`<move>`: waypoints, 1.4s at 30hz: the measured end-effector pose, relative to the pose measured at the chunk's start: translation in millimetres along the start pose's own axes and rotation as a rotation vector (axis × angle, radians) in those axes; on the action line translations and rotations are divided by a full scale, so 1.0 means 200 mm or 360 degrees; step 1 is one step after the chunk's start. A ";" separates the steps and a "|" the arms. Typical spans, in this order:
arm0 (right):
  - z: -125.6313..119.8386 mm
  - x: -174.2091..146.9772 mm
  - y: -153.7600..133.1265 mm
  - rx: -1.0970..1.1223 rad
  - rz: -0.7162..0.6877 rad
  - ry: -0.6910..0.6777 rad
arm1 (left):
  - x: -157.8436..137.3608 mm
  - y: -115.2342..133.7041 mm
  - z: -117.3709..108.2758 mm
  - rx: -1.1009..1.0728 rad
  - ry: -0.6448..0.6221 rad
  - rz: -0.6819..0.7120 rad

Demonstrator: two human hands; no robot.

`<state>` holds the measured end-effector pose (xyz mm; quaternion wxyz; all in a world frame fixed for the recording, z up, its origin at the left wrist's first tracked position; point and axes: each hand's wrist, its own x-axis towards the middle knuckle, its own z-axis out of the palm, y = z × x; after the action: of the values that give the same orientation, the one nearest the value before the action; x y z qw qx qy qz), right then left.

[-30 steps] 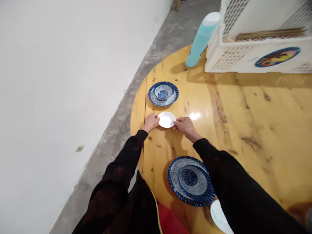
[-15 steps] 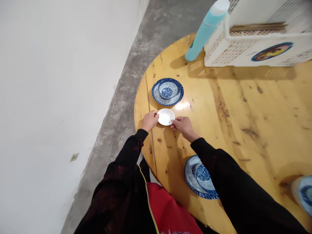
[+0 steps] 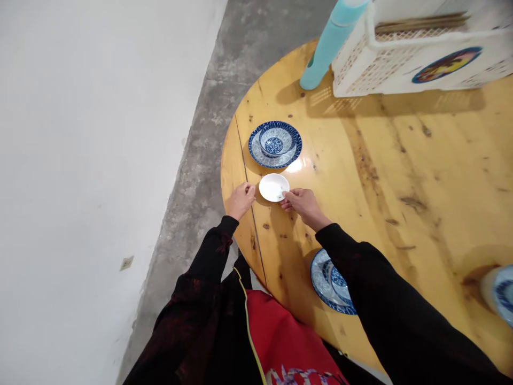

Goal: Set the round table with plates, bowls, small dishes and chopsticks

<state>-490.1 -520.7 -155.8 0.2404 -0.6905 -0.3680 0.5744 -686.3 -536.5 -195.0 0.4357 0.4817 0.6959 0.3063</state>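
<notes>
A small white dish [image 3: 271,188] is pinched at its right rim by my right hand [image 3: 301,204], over the wooden table. My left hand [image 3: 241,200] is just left of the dish and apart from it, its fingers curled together with nothing visible in them. Just beyond the dish, a blue-patterned plate [image 3: 256,155] carries a matching bowl [image 3: 274,144]. A second blue-patterned plate [image 3: 320,283], also with a bowl [image 3: 339,283] on it, is partly hidden under my right sleeve.
The round wooden table [image 3: 385,176] has its curved edge at the left. A white plastic basket [image 3: 385,69] holding thin sticks stands at the back right, beside a tall turquoise cylinder [image 3: 326,51]. Blue-and-white crockery [image 3: 499,291] is at the right edge. A white wall [image 3: 100,133] rises on the left.
My left hand has let go of the dish's left rim and drawn slightly left. The right hand keeps its hold on the dish. The view has shifted a little.
</notes>
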 end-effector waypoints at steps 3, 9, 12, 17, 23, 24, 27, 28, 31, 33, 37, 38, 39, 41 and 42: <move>-0.01 -0.04 0.00 0.0066 0.0013 0.0037 | -0.04 -0.07 -0.04 -0.0015 0.0045 -0.0011; -0.01 -0.09 0.01 0.0098 0.0025 0.0071 | -0.06 -0.06 -0.02 -0.0039 -0.0018 -0.0007; -0.01 -0.13 0.02 0.0092 0.0002 0.0055 | -0.07 -0.03 0.01 -0.0056 -0.0050 -0.0026; -0.07 -0.26 0.06 0.0086 0.0060 -0.0028 | -0.11 -0.06 0.01 -0.0077 -0.0063 -0.0056; -0.16 -0.62 0.23 0.0282 -0.0015 -0.0091 | -0.11 -0.07 -0.05 -0.0179 -0.0013 -0.0135; -0.16 -0.69 0.27 0.0322 0.0001 -0.0077 | -0.11 -0.06 -0.06 -0.0212 0.0000 -0.0154; -0.13 -0.91 0.40 0.0467 0.0174 0.0003 | -0.10 -0.04 -0.08 -0.0297 0.0081 -0.0206; -0.11 -0.97 0.44 0.0523 0.0244 0.0023 | -0.10 -0.05 -0.09 -0.0312 0.0119 -0.0222; -0.03 -1.09 0.54 0.0682 0.0439 0.0019 | -0.12 -0.07 -0.12 -0.0311 0.0219 -0.0240; 0.01 -1.13 0.58 0.0739 0.0526 -0.0026 | -0.14 -0.09 -0.13 -0.0278 0.0241 -0.0230; -0.02 -1.13 0.61 0.0706 0.0449 -0.0083 | -0.15 -0.07 -0.11 -0.0201 0.0192 -0.0196; -0.05 -1.12 0.62 0.0686 0.0403 -0.0070 | -0.15 -0.05 -0.09 -0.0184 0.0165 -0.0183; -0.08 -1.12 0.62 0.0668 0.0362 -0.0041 | -0.13 -0.03 -0.07 -0.0166 0.0140 -0.0169; -0.14 -1.11 0.62 0.0648 0.0305 0.0039 | -0.10 0.01 -0.03 -0.0133 0.0091 -0.0143; -0.17 -1.11 0.63 0.0643 0.0282 0.0083 | -0.08 0.03 -0.01 -0.0121 0.0064 -0.0140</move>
<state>-442.4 -769.3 -105.3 0.3319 -0.6725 -0.1770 0.6374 -682.2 -548.4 -183.9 0.4526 0.4275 0.7129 0.3228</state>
